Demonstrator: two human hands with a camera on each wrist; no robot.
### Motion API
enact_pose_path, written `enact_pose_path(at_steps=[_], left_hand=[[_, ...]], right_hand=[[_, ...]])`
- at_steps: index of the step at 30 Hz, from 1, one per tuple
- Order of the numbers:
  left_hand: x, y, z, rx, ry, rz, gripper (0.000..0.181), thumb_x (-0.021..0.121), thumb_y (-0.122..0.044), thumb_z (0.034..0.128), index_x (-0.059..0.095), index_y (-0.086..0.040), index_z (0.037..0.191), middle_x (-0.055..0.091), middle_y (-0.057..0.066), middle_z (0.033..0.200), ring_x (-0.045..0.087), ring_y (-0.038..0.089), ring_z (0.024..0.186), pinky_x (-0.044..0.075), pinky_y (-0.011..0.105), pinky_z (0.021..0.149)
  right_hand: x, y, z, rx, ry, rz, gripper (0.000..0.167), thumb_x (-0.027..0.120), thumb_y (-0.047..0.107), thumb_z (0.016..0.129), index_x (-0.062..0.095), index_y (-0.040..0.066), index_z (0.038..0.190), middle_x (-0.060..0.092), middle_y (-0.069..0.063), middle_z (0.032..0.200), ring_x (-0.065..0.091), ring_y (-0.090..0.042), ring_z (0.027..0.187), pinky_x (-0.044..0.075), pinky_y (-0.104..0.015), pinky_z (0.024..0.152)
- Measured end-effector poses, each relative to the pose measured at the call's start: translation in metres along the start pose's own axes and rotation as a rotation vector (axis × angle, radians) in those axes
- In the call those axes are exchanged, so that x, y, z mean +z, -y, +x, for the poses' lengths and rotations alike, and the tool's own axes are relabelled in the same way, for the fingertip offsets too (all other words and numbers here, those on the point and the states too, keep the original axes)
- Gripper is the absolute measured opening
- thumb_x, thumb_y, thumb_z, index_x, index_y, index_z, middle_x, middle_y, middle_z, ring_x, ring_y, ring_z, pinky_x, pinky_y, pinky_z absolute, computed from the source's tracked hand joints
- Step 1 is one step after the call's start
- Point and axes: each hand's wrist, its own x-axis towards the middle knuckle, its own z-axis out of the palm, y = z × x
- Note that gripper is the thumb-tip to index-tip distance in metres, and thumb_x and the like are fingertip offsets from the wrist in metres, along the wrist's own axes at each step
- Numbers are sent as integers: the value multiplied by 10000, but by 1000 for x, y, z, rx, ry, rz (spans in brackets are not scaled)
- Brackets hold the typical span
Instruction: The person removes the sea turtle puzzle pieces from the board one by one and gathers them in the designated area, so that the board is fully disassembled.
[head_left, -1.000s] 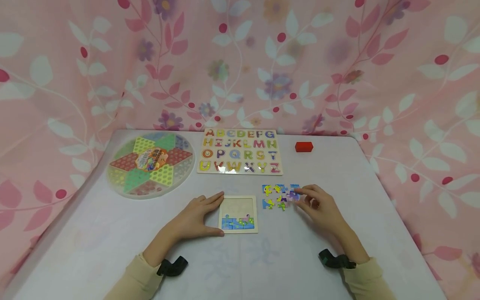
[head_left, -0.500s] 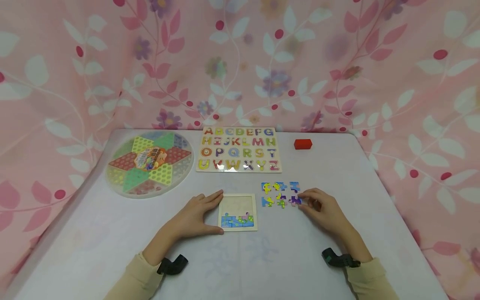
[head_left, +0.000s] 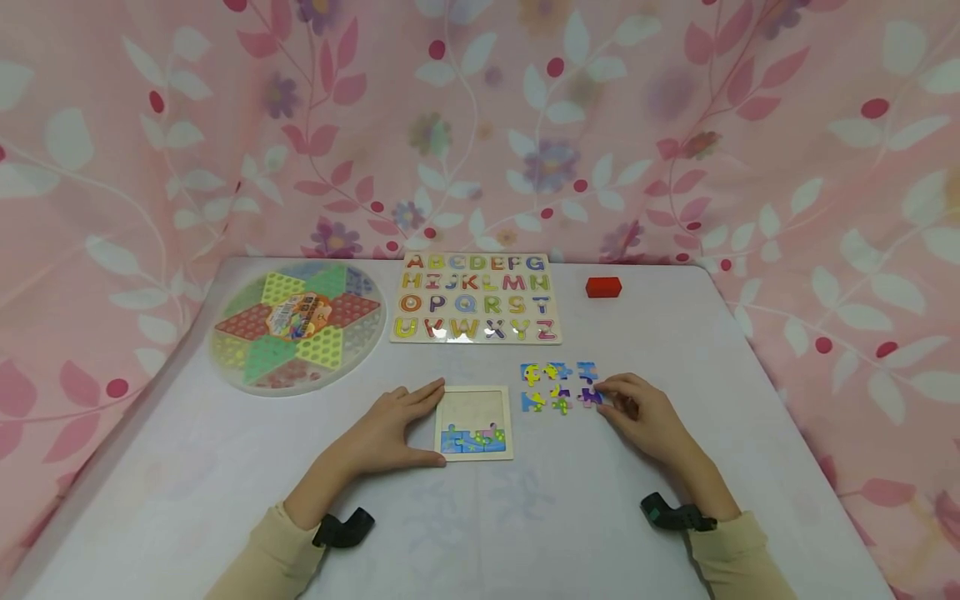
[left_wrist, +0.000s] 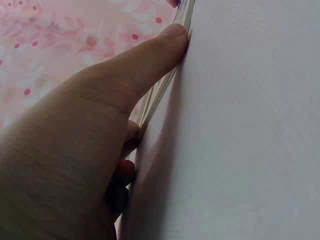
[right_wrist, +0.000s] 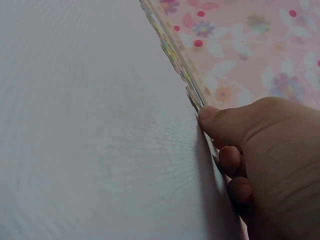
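In the head view my left hand [head_left: 386,429] lies at the left side of a square wooden puzzle tray [head_left: 511,425]. Its extended thumb and index finger touch the tray's left corners. Joined blue puzzle pieces [head_left: 472,442], with a bit of pink and green, fill the tray's lower part. My right hand [head_left: 643,417] pinches a purple puzzle piece [head_left: 589,397] at its right edge, between thumb and fingertips. Beside it lie several loose pieces, among them a yellow-and-blue piece [head_left: 532,373] and a green-and-yellow piece [head_left: 560,403]. The left wrist view shows the thumb [left_wrist: 172,37] against the tray's edge.
An alphabet board [head_left: 477,299] lies behind the tray. A round Chinese checkers board [head_left: 288,350] sits to the far left, and a red block [head_left: 603,287] at the back right. The white table [head_left: 480,533] meets a pink floral curtain [head_left: 480,125].
The purple piece, earlier overlapping its neighbours, now lies lower and apart from them, at the right of the loose pieces. My right hand moved with it; the left hand has stayed at the tray.
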Motion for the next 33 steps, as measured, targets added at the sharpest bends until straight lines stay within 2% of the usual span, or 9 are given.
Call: enact_pose_path(at_steps=[10,24,30,33], left_hand=[[3,3,-1,0,0,0,1092,800,-736,797,433,-137,1633,358,-37,1717,451,86,990,399,382,932],[2,1,0,-3,-9,0,1087,821,-712,793,434,-139,1632,358,-40,1716,463,89,1006,406,376,931],[2,2,-1,-1,-6,-7,1086,807,-725,798,434,-139,1632,356,-39,1718,449,88,994,403,384,939],[2,1,-1,-4,-2,-14,1089,815,-720,793,433,-142,1633,352,-45,1719,447,89,997,401,391,950]], right_hand=[[2,3,-1,31,13,-3,280,792,39,941,763,63,1218,671,-71,1160,527,-129,833,467,-213,698],[-1,7,3,64,22,1,293,796,69,945,741,60,1233,650,-75,1114,529,-139,813,455,-222,692],[-2,30,8,118,-35,17,299,758,75,971,724,28,1265,680,-128,1156,600,-188,885,512,-210,753],[5,50,18,78,-43,49,275,761,52,964,731,6,1233,688,-124,1105,608,-197,872,526,-227,742]])
